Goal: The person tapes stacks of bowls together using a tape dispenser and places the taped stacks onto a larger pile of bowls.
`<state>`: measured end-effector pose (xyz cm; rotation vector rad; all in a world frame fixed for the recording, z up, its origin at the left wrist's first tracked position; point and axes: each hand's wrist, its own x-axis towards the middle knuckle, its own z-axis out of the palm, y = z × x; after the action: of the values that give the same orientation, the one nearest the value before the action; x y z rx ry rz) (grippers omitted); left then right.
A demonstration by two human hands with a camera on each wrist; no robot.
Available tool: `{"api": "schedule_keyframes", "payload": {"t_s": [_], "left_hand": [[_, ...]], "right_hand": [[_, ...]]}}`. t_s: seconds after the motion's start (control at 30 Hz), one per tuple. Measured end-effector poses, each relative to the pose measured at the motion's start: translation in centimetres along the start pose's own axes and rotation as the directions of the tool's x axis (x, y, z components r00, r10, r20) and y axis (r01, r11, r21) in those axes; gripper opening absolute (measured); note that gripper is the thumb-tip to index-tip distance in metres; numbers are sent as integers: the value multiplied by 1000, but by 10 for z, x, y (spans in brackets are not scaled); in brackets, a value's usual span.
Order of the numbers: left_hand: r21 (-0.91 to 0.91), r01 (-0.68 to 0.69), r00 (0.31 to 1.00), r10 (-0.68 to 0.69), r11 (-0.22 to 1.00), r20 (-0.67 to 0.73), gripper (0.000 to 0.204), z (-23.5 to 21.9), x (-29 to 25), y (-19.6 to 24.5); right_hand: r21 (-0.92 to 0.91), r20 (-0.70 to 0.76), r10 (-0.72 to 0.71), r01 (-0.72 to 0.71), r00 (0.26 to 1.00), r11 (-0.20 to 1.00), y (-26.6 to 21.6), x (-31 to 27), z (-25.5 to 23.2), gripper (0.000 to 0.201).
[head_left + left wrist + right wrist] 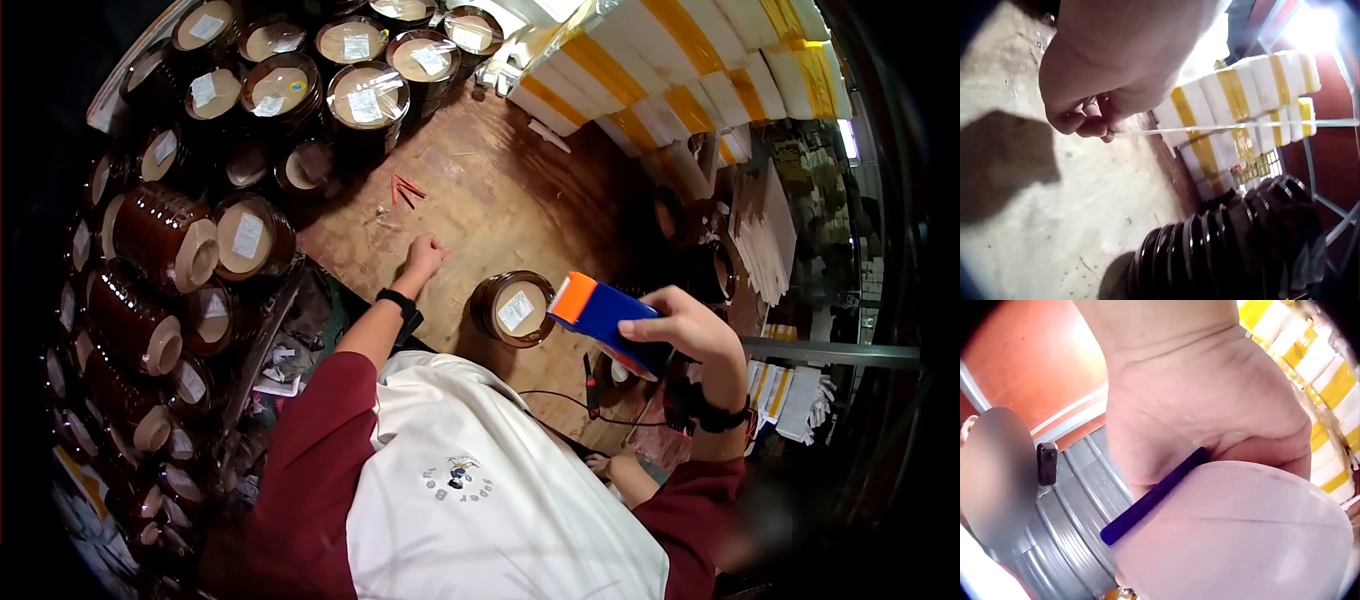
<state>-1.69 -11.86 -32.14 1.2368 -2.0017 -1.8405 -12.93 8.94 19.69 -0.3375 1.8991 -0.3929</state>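
My right hand (697, 328) grips a blue and orange tape dispenser (612, 318), holding it to the right of a stack of brown glazed bowls (512, 309). In the right wrist view the wide roll of clear tape (1241, 534) shows below the palm. My left hand (425, 258) is on the stack's far left side, fingers curled in. Its fingertips pinch the end of a strip of clear tape (1169, 130), pulled taut across the left wrist view. A pale base with a white label faces up on the stack, which stands upright on the wooden table (460, 180).
Several red sticks (407, 190) lie on the table beyond my left hand. Wrapped bowl stacks (250, 235) crowd the left and back. White foam boxes with yellow tape (640, 75) are piled at the back right. A red-and-black tool (591, 385) lies near the dispenser.
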Motion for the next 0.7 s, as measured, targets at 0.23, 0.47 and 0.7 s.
{"api": "schedule_keyframes", "payload": {"t_s": [0.23,0.47,0.7], "left_hand": [[379,-240,968,249,894,26,22,35,-48,19],[357,-181,983,177,916,45,26,62,-73,-5],[371,-194,979,206,908,8,25,75,-80,-5]], "right_hand": [[-303,-24,17,-23,1000,953,-46,16,9,54],[-243,22,48,-41,999,969,-23,28,-1,56],[-241,-44,0,-10,999,971,-2,26,-8,53]]}}
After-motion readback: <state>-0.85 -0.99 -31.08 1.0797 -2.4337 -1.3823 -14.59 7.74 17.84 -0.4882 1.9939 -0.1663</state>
